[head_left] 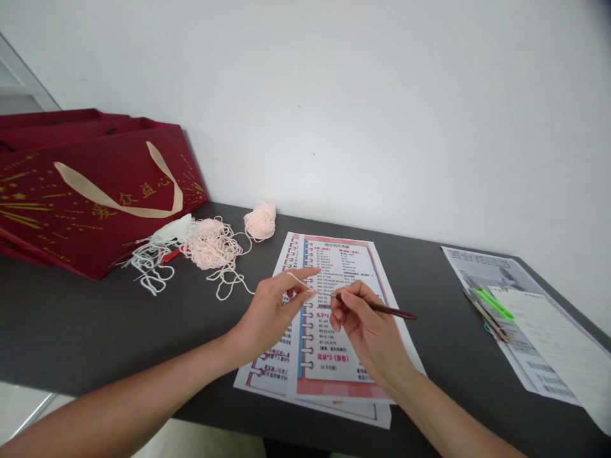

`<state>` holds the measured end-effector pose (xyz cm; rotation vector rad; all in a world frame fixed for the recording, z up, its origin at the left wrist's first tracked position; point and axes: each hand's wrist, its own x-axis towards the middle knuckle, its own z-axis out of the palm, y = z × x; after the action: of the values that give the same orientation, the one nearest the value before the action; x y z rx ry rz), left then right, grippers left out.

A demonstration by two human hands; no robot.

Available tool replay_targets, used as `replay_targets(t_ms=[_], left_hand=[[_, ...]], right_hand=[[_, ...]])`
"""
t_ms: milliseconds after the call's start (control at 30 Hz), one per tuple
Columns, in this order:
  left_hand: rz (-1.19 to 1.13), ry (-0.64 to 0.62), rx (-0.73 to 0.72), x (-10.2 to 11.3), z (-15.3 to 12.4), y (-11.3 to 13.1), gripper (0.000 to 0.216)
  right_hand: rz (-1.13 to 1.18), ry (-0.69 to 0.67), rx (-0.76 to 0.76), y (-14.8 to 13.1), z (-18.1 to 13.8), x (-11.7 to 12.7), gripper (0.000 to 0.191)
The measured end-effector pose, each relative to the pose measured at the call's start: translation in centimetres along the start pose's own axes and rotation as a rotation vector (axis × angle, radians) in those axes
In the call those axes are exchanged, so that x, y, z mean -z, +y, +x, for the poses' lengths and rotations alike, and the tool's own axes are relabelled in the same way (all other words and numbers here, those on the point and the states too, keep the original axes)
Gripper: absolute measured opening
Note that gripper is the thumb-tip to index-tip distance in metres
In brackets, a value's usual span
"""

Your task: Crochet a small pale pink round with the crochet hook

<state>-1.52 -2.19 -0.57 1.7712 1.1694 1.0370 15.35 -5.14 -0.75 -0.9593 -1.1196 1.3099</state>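
Observation:
My right hand [359,316] grips a crochet hook [394,311] with a dark brown handle, its thin metal tip pointing left. Facing it, my left hand [279,302] pinches pale pink yarn [300,280], which passes over the fingers. The hook's tip is close to that pinch; whether a loop sits on it is too small to tell. Both hands are above printed pattern sheets [344,381]. From the left hand the strand trails back to a loose pink yarn heap [214,245] on the dark table, and a rounder pink yarn ball [260,221] lies behind it.
Red gift bags [95,184] with a cream ribbon handle stand at the left. White yarn [157,261] lies tangled before them. On the right are more papers [554,343], bright green scissors [494,303] and a slim pen-like item. A white wall [363,127] bounds the table's back.

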Motion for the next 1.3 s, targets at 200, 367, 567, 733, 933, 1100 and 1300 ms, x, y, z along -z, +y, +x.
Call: replay_targets(t_ms=[200,367,567,733,933,1100,1300], left_hand=[[-0.013,-0.024,0.036,0.2,0.2,0.1,0.033],[0.001,-0.029,0.007,0.2,0.2,0.0,0.030],[0.028,-0.026,-0.019,0.0,0.1,-0.4,0.029],[0.041,-0.026,0.000,0.1,0.1,-0.5,0.029],[0.028,-0.029,0.028,0.3,0.3,-0.2,0.032],[-0.113,-0.092,0.063,0.3,0.6,-0.3,0.020],[-0.368,-0.165,0.148,0.2,0.7,0.3,0.008]], right_hand=[[-0.699,-0.246,0.537,-0.2,-0.6,1.3,0.013],[-0.898,-0.394,0.713,-0.1,-0.9,1.6,0.018],[-0.417,-0.040,0.189,0.0,-0.6,0.7,0.009],[-0.494,-0.086,0.289,-0.2,-0.6,0.8,0.008],[-0.769,-0.355,0.628,-0.3,-0.9,1.6,0.017],[-0.244,-0.136,0.190,-0.2,0.1,1.9,0.006],[0.349,-0.120,-0.193,-0.2,0.8,1.0,0.007]])
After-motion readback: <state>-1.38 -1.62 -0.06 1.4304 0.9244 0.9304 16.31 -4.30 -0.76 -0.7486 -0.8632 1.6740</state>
